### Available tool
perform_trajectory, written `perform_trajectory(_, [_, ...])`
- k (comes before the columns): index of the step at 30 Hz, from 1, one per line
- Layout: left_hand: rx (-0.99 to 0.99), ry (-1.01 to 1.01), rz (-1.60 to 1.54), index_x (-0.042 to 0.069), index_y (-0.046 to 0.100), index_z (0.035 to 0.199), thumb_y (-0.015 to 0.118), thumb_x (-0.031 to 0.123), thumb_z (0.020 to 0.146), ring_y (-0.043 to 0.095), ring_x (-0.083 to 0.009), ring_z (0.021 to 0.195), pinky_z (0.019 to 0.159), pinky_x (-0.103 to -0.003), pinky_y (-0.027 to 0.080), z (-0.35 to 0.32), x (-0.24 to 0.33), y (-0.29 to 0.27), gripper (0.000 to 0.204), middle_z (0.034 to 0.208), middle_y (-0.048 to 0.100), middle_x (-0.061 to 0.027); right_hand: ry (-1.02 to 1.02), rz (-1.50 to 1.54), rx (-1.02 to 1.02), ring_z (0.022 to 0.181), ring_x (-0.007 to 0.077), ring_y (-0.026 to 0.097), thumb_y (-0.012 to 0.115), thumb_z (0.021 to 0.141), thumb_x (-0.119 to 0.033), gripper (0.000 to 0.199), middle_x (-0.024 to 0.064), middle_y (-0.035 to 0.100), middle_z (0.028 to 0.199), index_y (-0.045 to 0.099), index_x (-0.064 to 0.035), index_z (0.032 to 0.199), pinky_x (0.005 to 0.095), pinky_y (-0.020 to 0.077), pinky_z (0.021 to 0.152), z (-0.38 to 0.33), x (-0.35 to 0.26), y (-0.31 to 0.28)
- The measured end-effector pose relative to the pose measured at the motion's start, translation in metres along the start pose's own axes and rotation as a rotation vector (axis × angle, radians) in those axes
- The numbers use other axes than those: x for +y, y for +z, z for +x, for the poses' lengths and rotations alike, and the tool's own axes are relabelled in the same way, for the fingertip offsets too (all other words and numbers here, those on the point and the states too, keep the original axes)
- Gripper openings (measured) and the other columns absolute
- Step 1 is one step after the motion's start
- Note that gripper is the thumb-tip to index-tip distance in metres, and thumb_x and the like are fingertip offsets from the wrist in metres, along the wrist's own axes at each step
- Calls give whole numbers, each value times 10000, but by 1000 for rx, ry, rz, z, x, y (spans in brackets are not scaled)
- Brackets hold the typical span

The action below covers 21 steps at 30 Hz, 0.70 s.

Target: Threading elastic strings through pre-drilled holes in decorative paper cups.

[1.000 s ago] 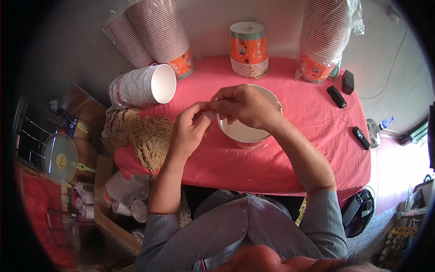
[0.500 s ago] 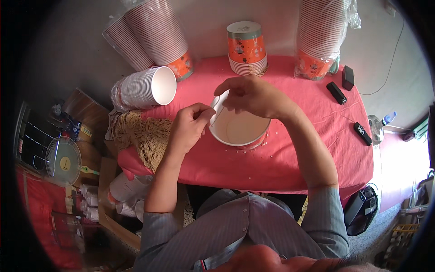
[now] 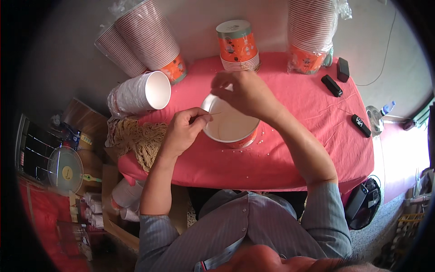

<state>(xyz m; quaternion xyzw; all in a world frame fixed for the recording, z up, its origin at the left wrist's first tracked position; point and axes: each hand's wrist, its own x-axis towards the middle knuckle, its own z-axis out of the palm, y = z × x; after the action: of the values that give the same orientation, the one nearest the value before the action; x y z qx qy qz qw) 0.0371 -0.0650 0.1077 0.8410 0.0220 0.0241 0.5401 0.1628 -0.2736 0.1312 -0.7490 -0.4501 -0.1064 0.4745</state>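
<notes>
While the red-clothed table (image 3: 290, 149) carries everything, the work centres on 1 white paper bowl (image 3: 229, 127) lying at its middle, and the places below are told from that bowl. Behind it stands a short stack of orange printed cups (image 3: 239, 45); behind and to its left lean 2 long sleeves of cups (image 3: 145, 41), with another sleeve on its side (image 3: 138, 93); behind and to its right stands 1 more wrapped sleeve (image 3: 312, 34). Judging by these full stacks, most cups seem untouched and only this bowl is in hand. To its left lies a heap of tan string (image 3: 140, 138), and small white specks dot the cloth just in front of it. The right hand (image 3: 244, 93) is over the bowl's far rim, fingers pinched on something too small to name. The left hand (image 3: 183, 131), at the bowl's left edge, pinches a thin thread (image 3: 214, 114) reaching over the rim. Whether the thread is fastened to the bowl cannot be told, and the bowl's far wall is hidden by the right hand.
</notes>
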Motion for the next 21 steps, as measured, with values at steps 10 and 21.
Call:
perform_trajectory(10, [15, -16, -146, 23, 787, 997, 682, 112, 1026, 432, -16, 509, 468, -230, 310, 3, -12, -3, 141, 688, 576, 62, 9, -313, -350, 850, 330, 764, 771, 860, -161, 172, 127, 797, 944, 829, -107, 1013, 453, 601, 784, -19, -1, -7])
perform_trajectory(21, [5, -5, -146, 16, 786, 1027, 677, 135, 1035, 472, -25, 527, 478, -230, 347, 2, -16, -6, 161, 709, 608, 44, -4, -185, -330, 855, 323, 769, 750, 918, -169, 163, 132, 790, 938, 797, -77, 1045, 452, 600, 769, -13, -3, -2])
